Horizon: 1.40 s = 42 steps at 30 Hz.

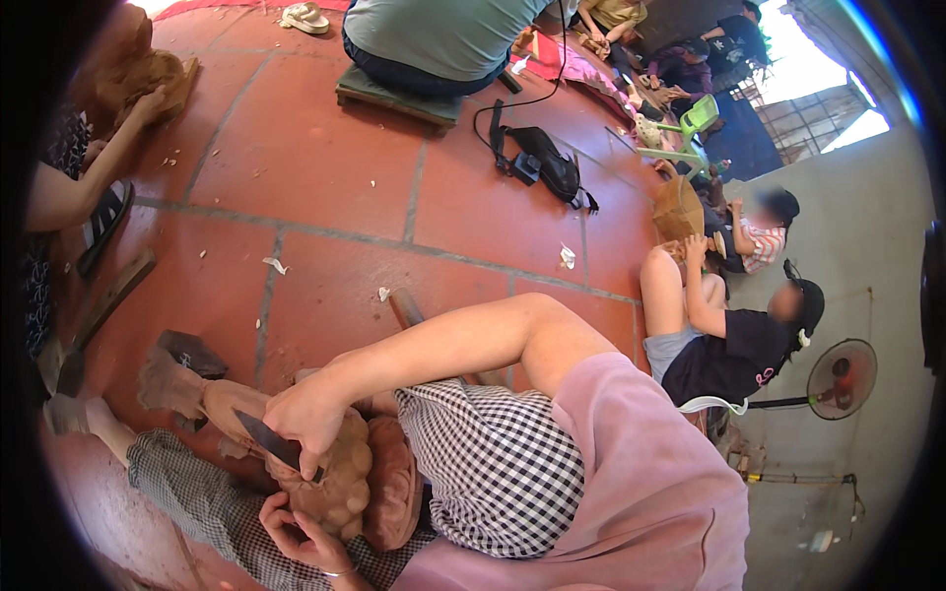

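Across my lap lies a brown carving (340, 478), wood by its look, with rounded lobes in its middle and a narrower end reaching up and left. My right hand (310, 414) is closed on a dark flat blade (266, 438), whose pointed end sticks out up-left; its lower end meets the carving's surface. Below it my left hand (301, 542), a bracelet at the wrist, is beside the carving's lower edge. Its fingers are loosely curled and apart, with no tool in them. Whether its fingertips press on the carving is hard to tell.
A wooden-handled tool (103, 310) lies at the left, near a person's sandalled foot (106, 227). Beyond are a black bag (547, 167), a low stool (399, 98) with someone seated, and seated people at the right. A fan (841, 379) stands by the wall. Shavings dot the red tiles (325, 177).
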{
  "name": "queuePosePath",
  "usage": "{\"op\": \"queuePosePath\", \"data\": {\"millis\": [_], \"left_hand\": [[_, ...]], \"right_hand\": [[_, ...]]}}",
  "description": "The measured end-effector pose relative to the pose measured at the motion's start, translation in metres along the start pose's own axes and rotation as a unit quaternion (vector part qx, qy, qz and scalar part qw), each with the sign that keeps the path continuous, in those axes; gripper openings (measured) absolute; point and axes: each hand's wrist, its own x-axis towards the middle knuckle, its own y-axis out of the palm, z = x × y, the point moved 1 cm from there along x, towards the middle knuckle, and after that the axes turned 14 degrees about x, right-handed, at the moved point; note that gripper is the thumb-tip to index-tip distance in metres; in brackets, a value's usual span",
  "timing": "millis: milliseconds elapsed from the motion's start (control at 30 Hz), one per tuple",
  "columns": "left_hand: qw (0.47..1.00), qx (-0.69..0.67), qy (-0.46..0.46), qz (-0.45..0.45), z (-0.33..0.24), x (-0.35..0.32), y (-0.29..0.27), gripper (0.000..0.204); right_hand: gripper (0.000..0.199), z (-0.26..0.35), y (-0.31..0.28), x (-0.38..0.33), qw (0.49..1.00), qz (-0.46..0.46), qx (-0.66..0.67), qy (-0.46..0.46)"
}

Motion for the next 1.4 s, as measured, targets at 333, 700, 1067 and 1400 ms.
{"op": "queuePosePath", "data": {"millis": [333, 700, 1067, 1400], "left_hand": [[1.0, -0.016, -0.011, -0.004, 0.0, -0.001, 0.004, 0.028], [0.999, 0.03, 0.003, -0.029, 0.002, 0.001, -0.002, 0.023], [0.998, 0.011, 0.055, -0.035, -0.01, 0.011, 0.002, 0.017], [0.998, -0.001, 0.058, -0.033, -0.008, 0.012, 0.003, 0.018]], "right_hand": [[0.021, 0.003, 0.005, 0.0, 0.997, 0.0, -0.075, -0.004], [0.041, 0.02, 0.001, 0.011, 0.991, 0.028, -0.114, 0.064], [0.016, 0.023, 0.005, -0.012, 0.994, -0.021, 0.028, 0.102], [0.019, 0.035, 0.005, 0.001, 0.985, 0.009, -0.148, 0.088]]}}
